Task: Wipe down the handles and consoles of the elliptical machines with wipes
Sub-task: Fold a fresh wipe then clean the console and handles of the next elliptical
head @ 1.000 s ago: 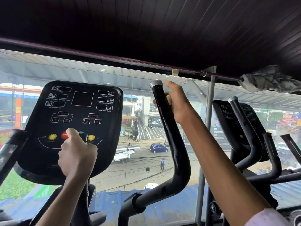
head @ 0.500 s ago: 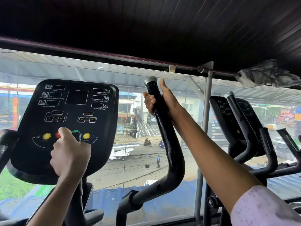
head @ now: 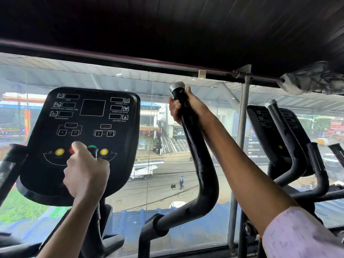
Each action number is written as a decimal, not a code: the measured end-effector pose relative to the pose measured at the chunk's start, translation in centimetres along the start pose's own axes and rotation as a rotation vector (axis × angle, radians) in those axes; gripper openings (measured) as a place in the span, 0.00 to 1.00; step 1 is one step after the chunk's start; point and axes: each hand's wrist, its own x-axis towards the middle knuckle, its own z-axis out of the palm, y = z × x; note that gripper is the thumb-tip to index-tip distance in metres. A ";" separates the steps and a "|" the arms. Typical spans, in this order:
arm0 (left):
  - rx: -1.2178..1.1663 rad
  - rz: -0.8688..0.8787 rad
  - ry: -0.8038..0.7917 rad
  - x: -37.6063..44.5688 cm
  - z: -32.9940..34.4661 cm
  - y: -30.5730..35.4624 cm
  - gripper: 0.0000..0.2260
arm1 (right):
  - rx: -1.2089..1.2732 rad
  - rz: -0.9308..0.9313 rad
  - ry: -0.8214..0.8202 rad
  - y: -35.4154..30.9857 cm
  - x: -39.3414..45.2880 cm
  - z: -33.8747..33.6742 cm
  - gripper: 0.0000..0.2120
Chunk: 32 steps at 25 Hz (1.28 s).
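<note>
My right hand [head: 183, 108] is wrapped around the top of the right handle [head: 197, 155], just under its silver cap [head: 177, 87], fingers curled round the far side and thumb along the near side. I cannot tell whether a wipe sits under the palm; none shows. The handle runs down from my grip, bends and meets its joint low in the middle. My left hand [head: 86, 172] is closed in a fist in front of the lower console [head: 89, 116], gripping a short black bar [head: 93, 152] whose top pokes out above my knuckles, between the red and green buttons. A yellow button [head: 59, 151] shows on each side of the fist. The console's displays are dark. To the right stands a second machine [head: 279, 138] with its own console and handles, well apart from my hands. A grey crumpled cloth [head: 312, 79] hangs on the rail at the top right. Beyond the glass lies a street.
</note>
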 end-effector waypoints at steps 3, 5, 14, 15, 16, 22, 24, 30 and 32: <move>0.005 -0.010 -0.014 0.0 -0.1 0.2 0.13 | 0.085 0.174 -0.217 1.0 0.6 -1.9 0.39; 0.009 -0.017 -0.028 -0.1 -0.3 0.4 0.14 | 0.095 0.250 -0.295 1.7 -0.6 -2.5 0.38; 0.006 0.002 -0.015 -0.1 -0.1 0.0 0.14 | -0.614 -0.343 0.314 1.7 -3.6 -0.2 0.32; 0.008 0.002 -0.011 -0.1 -0.1 0.0 0.14 | -0.510 -0.280 0.253 1.1 -2.9 0.2 0.31; 0.011 0.001 -0.009 0.0 0.0 -0.1 0.14 | -0.363 -0.183 0.170 0.6 -2.3 0.5 0.31; 0.027 -0.022 -0.016 0.1 0.1 0.0 0.14 | 0.040 0.252 -0.226 1.6 -1.2 -2.1 0.38; 0.026 -0.018 -0.022 0.1 0.0 0.0 0.15 | 0.024 0.282 -0.236 2.4 -2.4 -2.3 0.39; 0.019 0.000 -0.015 0.0 0.1 -0.2 0.14 | -0.659 -0.300 0.323 3.8 -6.8 -0.7 0.30; 0.018 0.010 -0.008 0.0 0.2 -0.3 0.14 | -0.723 -0.365 0.393 3.2 -6.4 0.0 0.29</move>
